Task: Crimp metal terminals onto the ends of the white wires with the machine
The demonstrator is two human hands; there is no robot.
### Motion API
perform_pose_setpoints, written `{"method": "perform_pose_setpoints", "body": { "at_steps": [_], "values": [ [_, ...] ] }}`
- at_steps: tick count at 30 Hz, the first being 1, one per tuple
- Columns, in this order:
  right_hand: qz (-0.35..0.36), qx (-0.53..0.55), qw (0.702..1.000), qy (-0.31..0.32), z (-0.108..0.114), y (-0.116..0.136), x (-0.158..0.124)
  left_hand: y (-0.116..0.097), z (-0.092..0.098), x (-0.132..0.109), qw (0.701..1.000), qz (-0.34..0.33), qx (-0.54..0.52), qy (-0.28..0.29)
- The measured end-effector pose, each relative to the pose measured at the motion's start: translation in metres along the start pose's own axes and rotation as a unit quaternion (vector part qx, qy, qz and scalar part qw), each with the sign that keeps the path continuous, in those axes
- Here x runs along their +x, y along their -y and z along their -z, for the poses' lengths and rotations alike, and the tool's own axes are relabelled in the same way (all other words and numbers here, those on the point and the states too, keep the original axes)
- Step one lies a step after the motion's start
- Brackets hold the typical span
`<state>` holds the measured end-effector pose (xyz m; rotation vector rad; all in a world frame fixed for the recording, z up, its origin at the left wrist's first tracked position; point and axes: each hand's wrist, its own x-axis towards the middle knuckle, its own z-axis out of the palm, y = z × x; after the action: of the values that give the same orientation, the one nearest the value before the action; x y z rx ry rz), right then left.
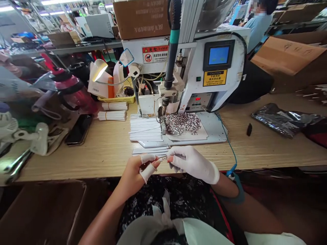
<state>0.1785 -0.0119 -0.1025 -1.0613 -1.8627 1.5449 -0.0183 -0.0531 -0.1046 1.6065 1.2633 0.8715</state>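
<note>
Faintly visible, a thin, wire-like piece (164,158) is pinched by both the left grip (137,171) and the gloved right grip (194,164), its ends hidden, near the front edge of the table (109,146).

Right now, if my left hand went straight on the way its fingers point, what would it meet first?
Past the small piece at its fingertips, your left hand would likely meet your gloved right hand first, though exact depth is hard to judge.
</note>
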Motion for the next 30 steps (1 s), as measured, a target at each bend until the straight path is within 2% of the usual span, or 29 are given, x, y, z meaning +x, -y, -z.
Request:
{"method": "perform_pose_setpoints", "body": {
  "at_steps": [7,15,17,23,30],
  "values": [
    [0.000,0.087,0.996,0.030,-0.008,0.003,0.006,0.002,-0.002,0.000,0.998,0.029,-0.052,-0.016],
    [-0.005,0.113,0.993,0.024,-0.008,0.002,0.006,0.001,-0.004,0.003,0.996,0.035,-0.079,0.025],
    [-0.014,0.105,0.994,0.024,-0.007,0.002,0.006,0.002,-0.006,0.004,0.998,0.026,-0.060,0.022],
    [-0.020,0.116,0.993,0.011,-0.005,-0.001,0.003,-0.001,-0.008,0.001,0.995,-0.064,0.053,-0.051],
    [0.006,0.116,0.993,-0.009,-0.005,-0.007,0.002,-0.006,-0.008,-0.002,0.990,-0.066,0.115,-0.053]
  ]
}}
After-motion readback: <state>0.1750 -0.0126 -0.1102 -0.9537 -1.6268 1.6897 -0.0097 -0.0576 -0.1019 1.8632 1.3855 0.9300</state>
